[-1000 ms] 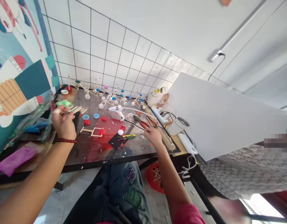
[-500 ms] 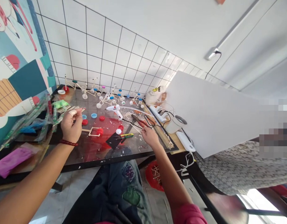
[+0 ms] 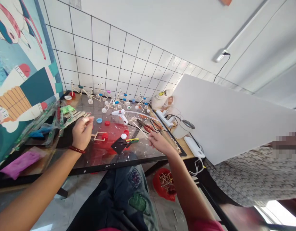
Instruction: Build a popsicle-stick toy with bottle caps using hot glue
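The right hand (image 3: 158,142) has its grip clamped on a thin stick (image 3: 140,130), the glue gun (image 3: 121,113) at its ten o'clock; the left hand's (image 3: 82,132) grip I cannot tell.

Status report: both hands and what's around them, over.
Right hand gripping thin stick. Left hand curled, contents unclear. Stick frame with red cap beside left hand. Pliers close to right hand.

"One glue gun (image 3: 121,114) lay on the counter (image 3: 90,160)?"
"Yes, plus one pair of pliers (image 3: 148,127) and one utility knife (image 3: 132,140)."
"And hands?"
"Two: the left hand (image 3: 82,132), and the right hand (image 3: 160,142) with one stick (image 3: 140,130)."
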### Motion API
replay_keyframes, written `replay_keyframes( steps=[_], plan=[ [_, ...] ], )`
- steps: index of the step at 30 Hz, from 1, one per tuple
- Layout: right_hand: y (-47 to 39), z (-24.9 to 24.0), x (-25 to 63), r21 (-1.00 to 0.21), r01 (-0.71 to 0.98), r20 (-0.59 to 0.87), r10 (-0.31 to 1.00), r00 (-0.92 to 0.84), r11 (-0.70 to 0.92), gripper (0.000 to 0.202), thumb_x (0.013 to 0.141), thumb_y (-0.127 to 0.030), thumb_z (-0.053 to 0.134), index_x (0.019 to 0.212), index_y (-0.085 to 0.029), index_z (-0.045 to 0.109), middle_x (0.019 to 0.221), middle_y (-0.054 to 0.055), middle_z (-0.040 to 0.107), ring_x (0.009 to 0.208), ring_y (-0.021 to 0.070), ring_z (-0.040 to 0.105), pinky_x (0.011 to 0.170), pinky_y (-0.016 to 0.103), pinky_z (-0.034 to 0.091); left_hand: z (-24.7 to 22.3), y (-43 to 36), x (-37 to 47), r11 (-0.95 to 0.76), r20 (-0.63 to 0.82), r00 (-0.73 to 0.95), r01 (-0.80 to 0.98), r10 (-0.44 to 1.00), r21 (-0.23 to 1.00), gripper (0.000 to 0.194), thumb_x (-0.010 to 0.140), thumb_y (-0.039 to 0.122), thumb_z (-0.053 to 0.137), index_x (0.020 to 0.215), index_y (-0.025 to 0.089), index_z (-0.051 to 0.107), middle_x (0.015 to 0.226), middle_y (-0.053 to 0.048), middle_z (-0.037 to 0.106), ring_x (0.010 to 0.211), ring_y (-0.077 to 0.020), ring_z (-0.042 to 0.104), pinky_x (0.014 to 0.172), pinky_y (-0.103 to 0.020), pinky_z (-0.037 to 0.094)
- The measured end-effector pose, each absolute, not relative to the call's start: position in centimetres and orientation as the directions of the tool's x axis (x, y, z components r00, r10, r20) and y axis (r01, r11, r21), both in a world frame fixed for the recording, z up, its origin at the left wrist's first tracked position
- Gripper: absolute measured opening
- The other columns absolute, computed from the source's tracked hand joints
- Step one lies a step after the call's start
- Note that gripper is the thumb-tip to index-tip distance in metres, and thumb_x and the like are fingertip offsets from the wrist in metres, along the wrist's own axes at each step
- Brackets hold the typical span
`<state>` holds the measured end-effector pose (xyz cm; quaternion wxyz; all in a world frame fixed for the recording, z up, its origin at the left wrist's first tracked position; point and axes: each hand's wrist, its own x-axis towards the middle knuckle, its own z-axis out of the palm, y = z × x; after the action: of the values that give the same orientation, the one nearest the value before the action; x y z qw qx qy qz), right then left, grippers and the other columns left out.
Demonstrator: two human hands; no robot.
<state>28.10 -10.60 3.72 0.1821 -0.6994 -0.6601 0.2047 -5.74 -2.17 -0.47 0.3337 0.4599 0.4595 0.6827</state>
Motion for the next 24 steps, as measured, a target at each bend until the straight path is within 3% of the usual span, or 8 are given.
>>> replay_keyframes(
  steps=[2,4,7,11,15,19,22,24],
  plan=[
    [-11.6,2.7,25.6,-0.810,0.587,-0.020,0.999,-0.041,0.008,0.017,0.092,-0.033,0.043,0.086,-0.021,0.052,0.064,-0.002,0.062,0.052,0.0122,0.055,0.053,0.022,0.043,0.0,-3.7,-3.5,-0.280,0.266,-0.124,-0.115,0.956,0.953,0.027,0.074,0.032,0.077,0.096,0.019,0.074,0.099,-0.007,0.073,0.094,-0.0208,0.065,0.092,-0.036,0.051],
    [-12.2,1.6,22.7,-0.894,0.448,-0.003,0.998,-0.059,0.024,0.017,0.090,-0.037,0.046,0.084,-0.022,0.050,0.059,-0.005,0.057,0.047,0.0109,0.049,0.049,0.022,0.039,0.5,-5.2,-0.8,-0.078,0.119,0.134,-0.277,0.984,0.958,0.033,0.072,0.037,0.079,0.098,0.018,0.074,0.098,-0.009,0.073,0.094,-0.0205,0.067,0.091,-0.035,0.051],
    [-12.7,0.9,19.4,-0.864,0.495,0.059,0.995,-0.081,0.092,0.014,0.089,-0.033,0.050,0.082,-0.022,0.054,0.059,-0.005,0.057,0.051,0.0116,0.050,0.053,0.023,0.040,1.3,-7.0,2.2,0.165,-0.014,0.335,-0.427,0.942,0.889,0.031,0.071,0.035,0.081,0.095,0.017,0.074,0.089,-0.009,0.072,0.087,-0.0193,0.067,0.082,-0.032,0.053],
    [-13.0,2.3,18.4,-0.702,0.692,0.287,0.956,0.060,0.167,0.021,0.084,-0.025,0.059,0.104,-0.022,0.063,0.083,0.002,0.070,0.071,0.0165,0.061,0.071,0.030,0.050,2.5,-8.9,2.8,0.179,0.012,0.362,-0.491,0.932,0.853,0.021,0.074,0.036,0.078,0.085,0.018,0.073,0.059,0.001,0.055,0.061,-0.0140,0.058,0.061,-0.028,0.049],
    [-14.1,4.0,18.6,-0.806,0.453,0.350,0.924,-0.157,0.382,0.058,0.078,-0.021,0.063,0.135,-0.024,0.051,0.118,0.007,0.068,0.097,0.0176,0.065,0.081,0.029,0.054,5.5,-10.4,1.1,0.275,-0.031,0.781,-0.182,0.623,0.944,0.021,0.077,0.037,0.075,0.086,0.018,0.076,0.051,0.000,0.050,0.047,-0.0121,0.046,0.047,-0.026,0.035],
    [-15.8,3.5,22.0,-0.910,0.377,-0.089,0.804,-0.588,0.175,0.028,0.089,-0.033,0.056,0.107,-0.019,0.072,0.077,0.002,0.071,0.064,0.0140,0.066,0.057,0.024,0.052,9.4,-8.3,-1.7,0.137,0.200,0.657,-0.423,0.727,0.896,0.024,0.079,0.037,0.073,0.092,0.017,0.075,0.044,0.005,0.035,0.041,-0.0067,0.027,0.042,-0.022,0.025],
    [-15.0,2.4,28.2,-0.766,0.636,-0.079,0.966,-0.246,0.099,0.022,0.087,-0.028,0.056,0.093,-0.018,0.074,0.070,0.001,0.069,0.060,0.0142,0.064,0.060,0.026,0.051,10.0,-4.7,-4.0,0.023,0.258,0.402,-0.576,0.879,0.817,0.021,0.088,0.027,0.060,0.103,0.018,0.071,0.052,0.004,0.038,0.042,-0.0063,0.019,0.038,-0.019,0.020],
    [-12.9,1.9,32.1,-0.501,0.865,0.060,0.995,0.074,-0.035,0.019,0.083,-0.020,0.058,0.091,-0.017,0.075,0.078,0.004,0.073,0.074,0.0177,0.068,0.071,0.029,0.052,8.9,-2.6,-4.6,0.082,0.160,0.344,-0.595,0.925,0.800,0.025,0.092,0.025,0.050,0.105,0.014,0.069,0.059,0.002,0.043,0.044,-0.0062,0.022,0.038,-0.018,0.021]
  ],
)
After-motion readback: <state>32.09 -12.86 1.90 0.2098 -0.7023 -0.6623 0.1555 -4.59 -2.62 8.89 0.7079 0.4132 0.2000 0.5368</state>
